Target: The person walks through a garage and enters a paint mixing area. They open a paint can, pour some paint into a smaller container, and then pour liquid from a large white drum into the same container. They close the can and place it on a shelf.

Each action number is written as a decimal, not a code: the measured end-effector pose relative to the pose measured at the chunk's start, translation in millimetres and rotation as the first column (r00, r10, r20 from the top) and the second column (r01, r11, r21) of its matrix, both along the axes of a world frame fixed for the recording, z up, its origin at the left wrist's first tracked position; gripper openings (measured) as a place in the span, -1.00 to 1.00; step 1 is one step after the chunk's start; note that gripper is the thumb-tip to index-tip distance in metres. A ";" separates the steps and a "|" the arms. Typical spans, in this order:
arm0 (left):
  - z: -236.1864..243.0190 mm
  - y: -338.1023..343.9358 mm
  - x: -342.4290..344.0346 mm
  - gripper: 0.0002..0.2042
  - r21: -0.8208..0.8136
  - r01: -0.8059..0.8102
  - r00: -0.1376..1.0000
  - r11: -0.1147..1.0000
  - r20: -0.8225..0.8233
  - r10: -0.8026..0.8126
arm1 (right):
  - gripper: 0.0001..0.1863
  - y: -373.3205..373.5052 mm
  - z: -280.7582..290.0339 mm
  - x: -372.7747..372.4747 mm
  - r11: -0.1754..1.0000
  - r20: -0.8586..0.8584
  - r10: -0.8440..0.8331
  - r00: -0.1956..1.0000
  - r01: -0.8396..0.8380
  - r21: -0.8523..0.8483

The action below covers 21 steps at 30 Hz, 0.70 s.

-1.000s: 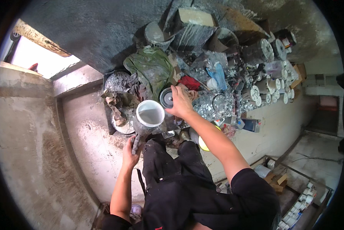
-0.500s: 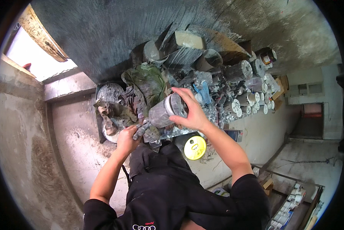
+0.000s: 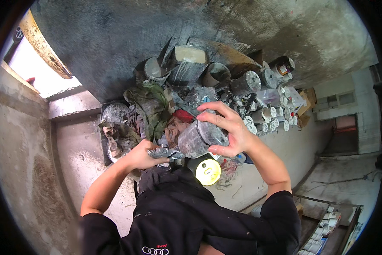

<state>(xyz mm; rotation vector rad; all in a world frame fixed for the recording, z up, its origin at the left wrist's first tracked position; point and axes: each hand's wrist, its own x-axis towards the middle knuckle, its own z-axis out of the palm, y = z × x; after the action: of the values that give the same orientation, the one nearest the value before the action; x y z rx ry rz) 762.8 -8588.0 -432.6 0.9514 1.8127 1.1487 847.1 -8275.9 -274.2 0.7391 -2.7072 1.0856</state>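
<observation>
My left hand [image 3: 148, 155] is closed round a paint-smeared grey metal tool [image 3: 165, 154], apparently a handle joined to the grey-stained cup [image 3: 191, 142]. The cup lies tilted nearly on its side, right of that hand. My right hand [image 3: 237, 134] wraps round the cup's lid end [image 3: 213, 134], thumb below and fingers over the top. Just below the cup is a bucket with a yellow lid [image 3: 208, 171]. Behind my hands are a crumpled olive cloth [image 3: 146, 102] and a red rag [image 3: 183, 115] on the cluttered, paint-covered bench.
Stained pails [image 3: 246, 83], boxy containers [image 3: 186, 66] and several white-ended cans [image 3: 280, 112] crowd the bench against a dark wall [image 3: 114, 34]. A concrete wall [image 3: 25, 153] and bright opening [image 3: 33, 55] are at left. A shelf of white cans [image 3: 322, 229] stands at lower right.
A second ago the cup was upright and open, with the lid apart in my right hand. Now the lid is on it, the cup is tipped sideways, and my left hand has risen.
</observation>
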 end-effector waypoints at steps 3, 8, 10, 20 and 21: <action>-1.4 8.9 -3.3 -0.48 -0.105 0.018 0.999 0.994 -0.027 -0.021 | -0.20 6.3 10.9 0.6 0.997 -0.018 0.064 0.998 -0.063 0.040; 2.5 15.9 -9.5 -0.19 -0.286 0.113 0.994 0.952 0.038 -0.106 | -0.23 15.5 14.8 4.9 0.995 -0.018 0.095 0.995 -0.094 0.044; 3.7 18.0 -4.5 -0.36 -0.202 -0.094 0.985 0.975 -0.164 0.061 | -0.26 18.4 9.6 6.0 0.996 -0.003 0.058 0.998 -0.058 0.072; -14.9 43.7 6.6 -0.64 0.230 -0.292 0.835 0.928 -0.413 0.365 | -0.22 -7.2 -21.8 -1.0 0.911 -0.027 -0.400 0.916 0.401 0.100; -12.8 38.8 4.4 -0.69 0.171 -0.253 0.893 0.952 -0.337 0.298 | -0.19 -4.7 -15.1 -0.9 0.958 -0.035 -0.272 0.962 0.274 0.084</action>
<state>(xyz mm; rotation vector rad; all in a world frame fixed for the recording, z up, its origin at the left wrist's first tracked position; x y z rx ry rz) 767.2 -8549.2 -445.4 1.0524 2.2518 1.3395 846.2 -8280.6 -289.4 0.3684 -2.7460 0.8931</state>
